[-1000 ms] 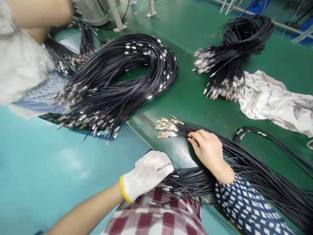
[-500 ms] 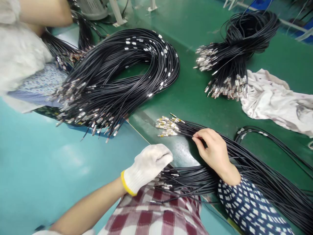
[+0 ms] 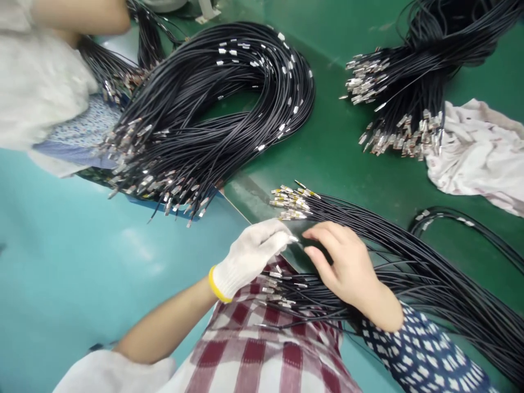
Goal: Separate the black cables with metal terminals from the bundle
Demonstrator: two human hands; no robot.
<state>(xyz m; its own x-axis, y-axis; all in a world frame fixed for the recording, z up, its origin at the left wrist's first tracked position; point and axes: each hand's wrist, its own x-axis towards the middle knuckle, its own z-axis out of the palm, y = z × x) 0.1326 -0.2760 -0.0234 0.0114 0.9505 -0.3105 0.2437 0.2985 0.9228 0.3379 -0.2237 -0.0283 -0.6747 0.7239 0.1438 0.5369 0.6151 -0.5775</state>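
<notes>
Two hands meet at the near edge of the green bench. The gloved left hand is closed in a pinch on a wire tip, a small metal end that juts rightward from thumb and forefinger. Just beside it, the bare right hand is narrowly parted, thumb and forefinger framing that tip; whether they touch it cannot be told. The left hand is plainly the nearer. Behind both, a cable bundle lies with its brass ends pointing left at the near edge, its long axis running off toward the bench's near right corner, well apart from a crumpled cloth.
</notes>
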